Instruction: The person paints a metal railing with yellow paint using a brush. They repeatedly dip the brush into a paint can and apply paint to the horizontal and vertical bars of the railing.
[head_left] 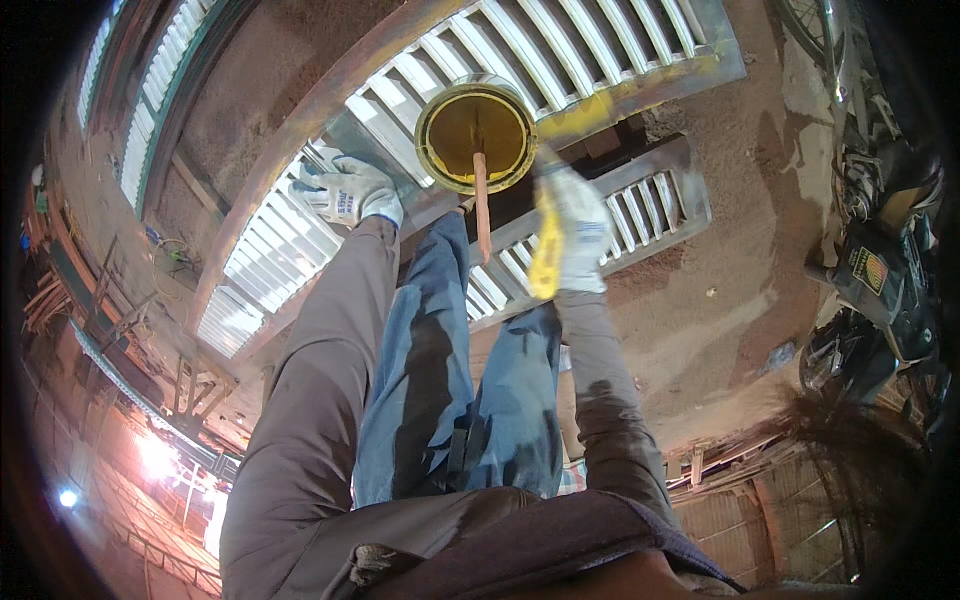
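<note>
My left hand (352,192), in a white work glove, lies with its fingers spread on the slats of a long louvered panel (590,112). The panel has white slats and a frame smeared with yellow. My right hand (585,228), also gloved and blurred by motion, is closed around a yellow-handled tool (545,258); its working end is smeared and I cannot make out the kind. Between my hands, over the panel, stands a round tin (507,172) with a yellow-brown coating inside. A reddish-brown stick (482,215) leans out of it toward me.
A smaller louvered panel (692,195) lies nearer my legs. More slatted panels (160,95) stand at the far left. Motorcycles (885,285) line the right side of the dirt floor (715,290). Wooden scraps (200,390) and a bright glare are at lower left.
</note>
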